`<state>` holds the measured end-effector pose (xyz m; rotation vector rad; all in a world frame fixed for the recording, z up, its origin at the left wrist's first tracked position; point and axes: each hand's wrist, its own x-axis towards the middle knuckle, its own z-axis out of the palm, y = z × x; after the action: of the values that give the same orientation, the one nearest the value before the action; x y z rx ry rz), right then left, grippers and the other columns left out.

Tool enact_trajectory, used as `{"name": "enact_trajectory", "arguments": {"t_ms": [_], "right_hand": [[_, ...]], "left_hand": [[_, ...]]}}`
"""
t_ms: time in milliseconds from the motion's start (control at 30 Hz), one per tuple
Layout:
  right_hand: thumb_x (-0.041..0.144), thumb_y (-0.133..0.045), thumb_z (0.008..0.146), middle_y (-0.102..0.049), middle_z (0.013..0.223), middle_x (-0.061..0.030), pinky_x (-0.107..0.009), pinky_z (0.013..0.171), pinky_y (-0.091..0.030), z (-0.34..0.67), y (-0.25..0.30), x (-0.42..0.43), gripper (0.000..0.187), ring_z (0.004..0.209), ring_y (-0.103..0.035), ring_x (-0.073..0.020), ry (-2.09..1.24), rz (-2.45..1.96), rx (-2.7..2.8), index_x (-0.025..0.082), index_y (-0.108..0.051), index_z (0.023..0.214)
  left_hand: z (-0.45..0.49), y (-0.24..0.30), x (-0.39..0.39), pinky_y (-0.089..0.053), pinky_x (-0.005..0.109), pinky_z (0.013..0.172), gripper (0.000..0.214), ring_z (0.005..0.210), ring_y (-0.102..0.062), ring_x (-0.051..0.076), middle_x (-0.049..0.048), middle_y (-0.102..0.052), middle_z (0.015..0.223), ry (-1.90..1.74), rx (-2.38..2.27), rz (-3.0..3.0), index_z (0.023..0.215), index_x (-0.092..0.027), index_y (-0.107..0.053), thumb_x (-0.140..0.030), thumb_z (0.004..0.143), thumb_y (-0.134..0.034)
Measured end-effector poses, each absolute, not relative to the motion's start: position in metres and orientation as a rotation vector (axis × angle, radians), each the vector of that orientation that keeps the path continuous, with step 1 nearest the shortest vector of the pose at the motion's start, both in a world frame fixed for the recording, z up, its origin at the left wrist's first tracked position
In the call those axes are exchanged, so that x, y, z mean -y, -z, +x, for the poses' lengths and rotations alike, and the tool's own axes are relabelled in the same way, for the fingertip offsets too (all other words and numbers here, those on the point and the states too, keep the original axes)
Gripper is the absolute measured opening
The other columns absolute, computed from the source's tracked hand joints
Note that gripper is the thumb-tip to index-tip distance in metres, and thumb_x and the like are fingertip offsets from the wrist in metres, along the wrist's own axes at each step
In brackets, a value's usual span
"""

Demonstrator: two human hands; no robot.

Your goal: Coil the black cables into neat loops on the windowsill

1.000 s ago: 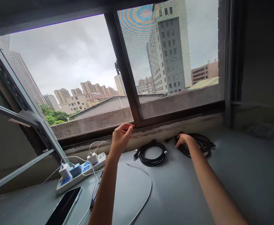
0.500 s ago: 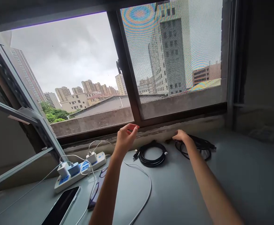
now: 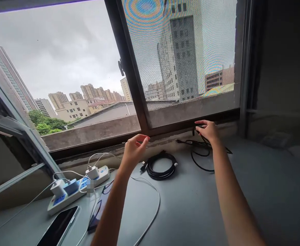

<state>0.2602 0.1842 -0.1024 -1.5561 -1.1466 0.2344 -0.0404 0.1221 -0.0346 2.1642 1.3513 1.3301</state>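
- The right hand (image 3: 208, 130) is pinching a loose black cable (image 3: 194, 142) between thumb and curled fingers, holding the gripped part up in the air, to the right of and higher than the coiled black cable (image 3: 160, 165).
- The loose black cable is hanging from that grip in open loops, with its lower strands trailing onto the grey ledge (image 3: 196, 212) just right of the coiled black cable and not touching it.
- The left hand (image 3: 133, 150) is hovering just left of and above the coiled black cable, with its fingers apart and loosely bent, gripping nothing and touching nothing.
- The coiled black cable is lying flat on the grey ledge in a neat ring between the two hands, with its plug ends sticking out at its left and right sides.
- A white cable (image 3: 153, 194) is running across the ledge in front of the coiled black cable, curving past the left forearm.
- A white power strip (image 3: 76, 188) is sitting well to the left of the coiled black cable, carrying two white chargers and a blue plug.
- A dark smartphone (image 3: 59, 226) is lying face up farther left and nearer the camera than the coiled black cable, beside the power strip.
- The dark window frame (image 3: 129, 75) is rising behind the coiled black cable, with a mesh screen (image 3: 185, 51) filling the pane to its right.
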Motion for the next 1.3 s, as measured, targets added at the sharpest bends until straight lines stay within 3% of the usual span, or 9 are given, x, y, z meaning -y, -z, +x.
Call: {"name": "enact_trajectory", "arguments": {"t_ms": [167,333,467,567,700,833,933,1100,1300], "right_hand": [[0.024,-0.066,0.073,-0.069,0.064,0.0004,-0.022,0.06,-0.047,0.256,0.1,-0.183,0.028,0.052,-0.063,-0.0123,-0.387,-1.516,1.295,0.02,-0.072,0.1],[0.017,-0.072,0.066,-0.067,0.059,-0.0003,-0.019,0.046,-0.042,0.248,0.104,-0.186,0.026,0.048,-0.061,-0.0122,-0.686,-1.575,1.464,0.016,-0.073,0.091],[0.017,-0.07,0.069,-0.07,0.07,-0.0021,-0.018,0.05,-0.044,0.255,0.109,-0.187,0.032,0.061,-0.064,-0.0122,-0.821,-1.581,1.539,0.016,-0.071,0.101],[0.025,-0.073,0.069,-0.072,0.077,-0.0028,-0.017,0.054,-0.045,0.262,0.113,-0.185,0.03,0.07,-0.064,-0.0127,-0.879,-1.59,1.598,0.019,-0.073,0.097],[0.032,-0.08,0.059,-0.071,0.079,-0.0012,-0.018,0.053,-0.045,0.261,0.119,-0.183,0.035,0.068,-0.062,-0.0128,-0.958,-1.618,1.676,0.023,-0.075,0.092],[0.023,-0.083,0.051,-0.071,0.082,-0.0018,-0.02,0.058,-0.047,0.257,0.119,-0.185,0.046,0.07,-0.062,-0.0137,-0.807,-1.594,1.665,0.022,-0.074,0.096],[0.022,-0.079,0.06,-0.07,0.09,-0.0033,-0.022,0.065,-0.048,0.256,0.115,-0.188,0.046,0.079,-0.063,-0.0159,-0.602,-1.538,1.589,0.024,-0.071,0.105],[0.026,-0.062,0.079,-0.07,0.095,-0.0059,-0.03,0.077,-0.047,0.261,0.104,-0.187,0.026,0.093,-0.063,-0.0214,-0.272,-1.49,1.382,0.024,-0.069,0.104],[0.028,-0.058,0.082,-0.072,0.081,-0.005,-0.028,0.07,-0.046,0.268,0.08,-0.164,0.022,0.082,-0.066,-0.0212,-0.088,-1.418,1.265,0.022,-0.072,0.098]], "left_hand": [[-0.019,0.049,-0.12,-0.037,0.024,0.049,0.038,0.055,-0.056,0.017,0.0037,-0.062,0.067,-1.178,-1.303,2.267,0.081,-0.016,-0.068,-0.05,0.076,-0.053],[-0.007,0.061,-0.12,-0.04,0.025,0.055,0.029,0.059,-0.058,0.017,0.0033,-0.065,0.076,-1.025,-1.378,2.311,0.081,-0.018,-0.068,-0.042,0.08,-0.052],[0.002,0.071,-0.119,-0.039,0.025,0.055,0.026,0.06,-0.058,0.016,0.0025,-0.066,0.082,-0.91,-1.394,2.33,0.081,-0.019,-0.068,-0.038,0.082,-0.05],[0.009,0.077,-0.12,-0.039,0.025,0.054,0.024,0.058,-0.057,0.015,0.0017,-0.066,0.081,-0.849,-1.408,2.346,0.081,-0.02,-0.067,-0.036,0.083,-0.05],[0.015,0.083,-0.121,-0.038,0.025,0.053,0.026,0.057,-0.056,0.016,0.0018,-0.065,0.08,-0.8,-1.404,2.346,0.081,-0.019,-0.067,-0.039,0.083,-0.05],[0.018,0.087,-0.122,-0.039,0.026,0.055,0.028,0.059,-0.058,0.016,0.0017,-0.065,0.078,-0.778,-1.37,2.367,0.078,-0.019,-0.066,-0.041,0.082,-0.049],[0.018,0.089,-0.122,-0.04,0.026,0.056,0.029,0.059,-0.058,0.017,0.0017,-0.065,0.077,-0.769,-1.367,2.381,0.077,-0.019,-0.065,-0.041,0.083,-0.048],[0.019,0.09,-0.121,-0.039,0.026,0.054,0.027,0.06,-0.058,0.016,0.0023,-0.066,0.084,-0.766,-1.365,2.35,0.081,-0.018,-0.065,-0.039,0.083,-0.047],[0.027,0.102,-0.115,-0.045,0.029,0.067,0.036,0.069,-0.057,0.017,0.0005,-0.063,0.091,-0.689,-1.297,2.364,0.117,-0.023,-0.054,-0.031,0.083,-0.05]]}}
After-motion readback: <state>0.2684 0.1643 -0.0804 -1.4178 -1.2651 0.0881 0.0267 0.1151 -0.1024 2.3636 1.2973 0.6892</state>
